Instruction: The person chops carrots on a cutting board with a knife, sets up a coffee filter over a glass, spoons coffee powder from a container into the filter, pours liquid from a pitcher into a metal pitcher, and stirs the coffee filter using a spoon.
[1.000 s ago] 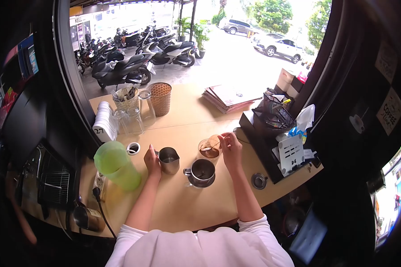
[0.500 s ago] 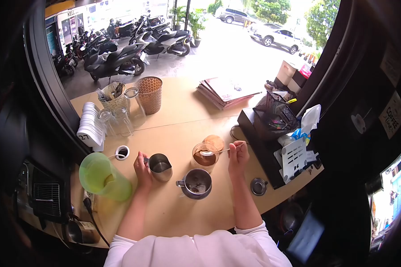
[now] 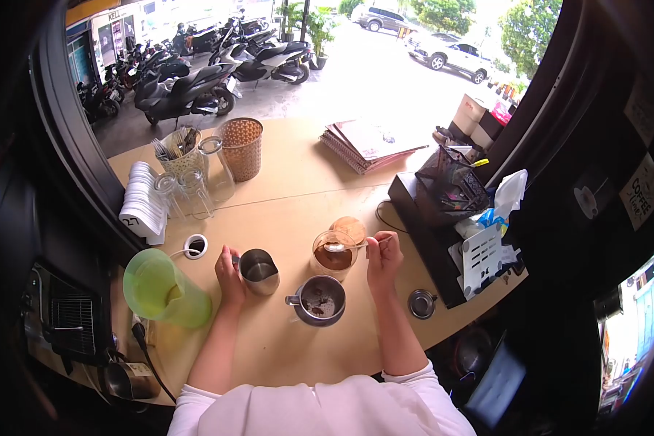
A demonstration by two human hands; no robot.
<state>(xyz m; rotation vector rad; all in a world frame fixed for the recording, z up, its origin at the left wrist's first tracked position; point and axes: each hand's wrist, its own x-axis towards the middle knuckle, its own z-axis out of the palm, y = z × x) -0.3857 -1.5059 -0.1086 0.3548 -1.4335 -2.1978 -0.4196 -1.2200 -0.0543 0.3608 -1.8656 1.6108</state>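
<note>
My left hand [image 3: 230, 280] is closed round the handle of a steel milk pitcher [image 3: 260, 282], which stands upright on the counter. My right hand [image 3: 385, 260] pinches a spoon [image 3: 352, 248], its bowl over the mouth of a glass jar [image 3: 334, 270] of brown powder. Whether the spoon carries powder is too small to tell. In front of the jar is a metal mug [image 3: 321, 317], with brown powder and something pale inside. A round wooden lid [image 3: 350, 228] lies behind the jar.
At left stand a green pitcher [image 3: 160, 287], a small cup of dark liquid [image 3: 195, 246], upturned glasses [image 3: 194, 190] and a cutlery basket [image 3: 179, 154]. Menus [image 3: 370, 142] lie at the back. A black mesh holder [image 3: 450, 182] and a small metal lid [image 3: 421, 304] are at right.
My right hand and the spoon have shifted slightly left, keeping the spoon at the jar's mouth. My left hand stays on the milk pitcher. The whole view has shifted a little.
</note>
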